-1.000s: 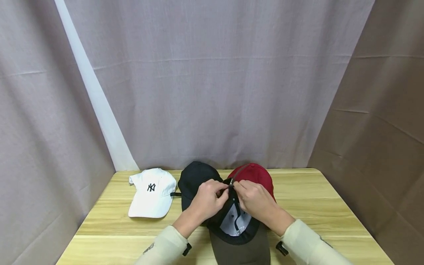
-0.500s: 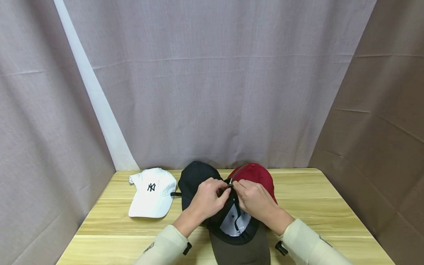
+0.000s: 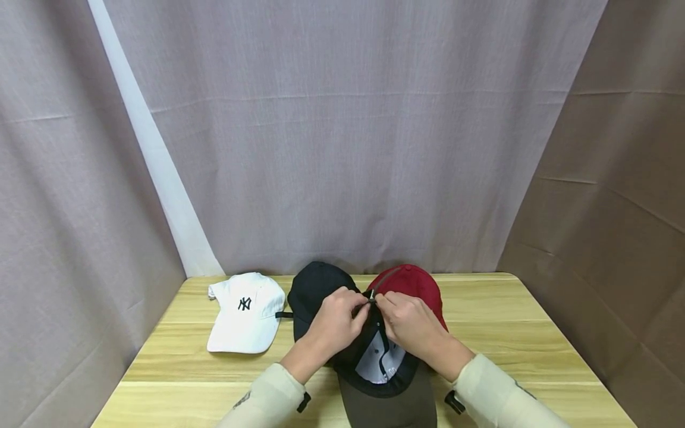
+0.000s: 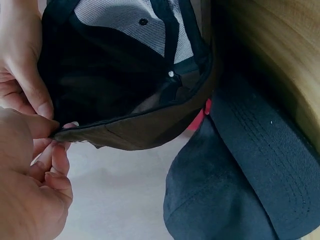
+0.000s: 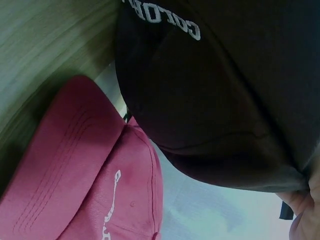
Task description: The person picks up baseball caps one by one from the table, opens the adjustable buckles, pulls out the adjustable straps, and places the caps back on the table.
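Note:
A brown baseball cap (image 3: 390,401) lies upside down, its brim toward me and its dark lining and pale front panel showing. My left hand (image 3: 336,321) pinches the cap's back edge near a small metal buckle (image 3: 372,295). From the other side, my right hand (image 3: 412,324) pinches the strap at the same buckle. The strap's loose end (image 3: 386,277) sticks up in front of the red cap. In the left wrist view the left hand's fingertips (image 4: 50,137) hold the cap's rim. The right wrist view shows the brown crown (image 5: 195,115) with white lettering; fingers are mostly out of frame.
Behind the hands sit a black cap (image 3: 316,288) and a red cap (image 3: 417,282), partly covered by the brown one. A white cap (image 3: 247,315) with a dark emblem stands left on the wooden table (image 3: 508,356). Grey curtains (image 3: 342,148) enclose the back and sides.
Both hands stay at the buckle with only tiny finger shifts. The caps have not visibly moved.

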`<state>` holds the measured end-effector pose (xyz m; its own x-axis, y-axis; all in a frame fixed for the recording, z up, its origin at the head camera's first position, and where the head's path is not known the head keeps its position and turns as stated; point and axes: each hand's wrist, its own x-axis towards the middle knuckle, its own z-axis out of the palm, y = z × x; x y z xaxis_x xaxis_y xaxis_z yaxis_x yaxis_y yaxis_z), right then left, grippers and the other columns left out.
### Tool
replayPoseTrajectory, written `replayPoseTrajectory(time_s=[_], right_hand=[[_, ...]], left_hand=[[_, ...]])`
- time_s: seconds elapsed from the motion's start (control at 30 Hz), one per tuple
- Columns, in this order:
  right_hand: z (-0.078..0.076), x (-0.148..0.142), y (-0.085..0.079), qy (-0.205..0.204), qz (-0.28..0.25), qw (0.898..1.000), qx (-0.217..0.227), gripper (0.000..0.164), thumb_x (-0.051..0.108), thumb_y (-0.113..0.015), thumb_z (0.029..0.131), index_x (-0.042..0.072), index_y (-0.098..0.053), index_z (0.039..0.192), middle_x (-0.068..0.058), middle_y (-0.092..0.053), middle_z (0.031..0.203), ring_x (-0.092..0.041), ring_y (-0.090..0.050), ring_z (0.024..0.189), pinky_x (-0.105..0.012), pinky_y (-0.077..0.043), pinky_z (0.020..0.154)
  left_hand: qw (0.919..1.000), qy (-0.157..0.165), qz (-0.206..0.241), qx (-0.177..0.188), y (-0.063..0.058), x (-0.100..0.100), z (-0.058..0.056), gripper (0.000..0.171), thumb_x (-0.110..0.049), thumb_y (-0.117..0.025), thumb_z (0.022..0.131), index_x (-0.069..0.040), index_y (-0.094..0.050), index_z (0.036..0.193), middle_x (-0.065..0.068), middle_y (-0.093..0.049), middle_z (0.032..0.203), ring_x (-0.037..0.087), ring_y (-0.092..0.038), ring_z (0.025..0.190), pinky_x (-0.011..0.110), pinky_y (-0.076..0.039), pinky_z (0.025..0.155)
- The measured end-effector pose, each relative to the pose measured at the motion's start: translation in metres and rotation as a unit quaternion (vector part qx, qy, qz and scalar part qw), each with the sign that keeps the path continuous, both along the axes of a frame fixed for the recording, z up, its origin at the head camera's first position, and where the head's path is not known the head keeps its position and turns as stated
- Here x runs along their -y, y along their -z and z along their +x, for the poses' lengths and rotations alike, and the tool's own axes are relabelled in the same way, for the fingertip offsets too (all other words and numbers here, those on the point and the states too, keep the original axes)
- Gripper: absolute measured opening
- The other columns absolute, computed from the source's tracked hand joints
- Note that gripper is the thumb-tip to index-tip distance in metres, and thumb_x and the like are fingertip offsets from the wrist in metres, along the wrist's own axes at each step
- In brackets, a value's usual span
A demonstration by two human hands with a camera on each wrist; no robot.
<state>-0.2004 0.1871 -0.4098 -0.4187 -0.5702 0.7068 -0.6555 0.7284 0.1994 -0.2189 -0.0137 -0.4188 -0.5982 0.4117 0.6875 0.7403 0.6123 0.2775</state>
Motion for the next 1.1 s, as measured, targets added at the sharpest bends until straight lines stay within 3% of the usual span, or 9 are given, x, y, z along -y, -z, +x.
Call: replayPoseTrajectory(time_s=[0.4, 0.8, 1.1], right_hand=[[0.0, -0.001, -0.001, 0.001, -0.018, 1.0, 0.005, 0.027, 0.003, -0.09, 0.076, 0.002, -0.076, 0.099, -0.005, -0.07, 0.078, -0.013, -0.064, 0.066, -0.027, -0.063, 0.067], [0.002, 0.001, 0.003, -0.005, -0.042, 0.999, 0.013, 0.026, 0.003, -0.092, 0.076, 0.003, -0.077, 0.097, -0.004, -0.069, 0.075, -0.011, -0.062, 0.064, -0.026, -0.063, 0.066], [0.003, 0.001, 0.002, -0.002, -0.032, 0.999, 0.001, 0.027, 0.003, -0.092, 0.075, 0.003, -0.076, 0.097, -0.003, -0.067, 0.074, -0.01, -0.06, 0.062, -0.025, -0.062, 0.064]], left_hand=[[0.9999, 0.002, 0.001, 0.014, 0.0, 0.003, 0.004, 0.006, -0.015, -0.08, 0.095, -0.013, -0.083, 0.091, -0.002, -0.078, 0.082, 0.01, -0.061, 0.075, 0.019, -0.053, 0.065], [0.9979, 0.0, 0.021, 0.062, 0.0, -0.002, 0.003, 0.008, -0.019, -0.077, 0.097, -0.014, -0.081, 0.092, -0.002, -0.078, 0.083, 0.009, -0.059, 0.076, 0.018, -0.05, 0.064], [0.9995, -0.012, -0.005, 0.03, -0.004, -0.007, 0.002, 0.007, -0.017, -0.077, 0.097, -0.013, -0.082, 0.094, 0.0, -0.079, 0.085, 0.012, -0.063, 0.077, 0.02, -0.057, 0.068]])
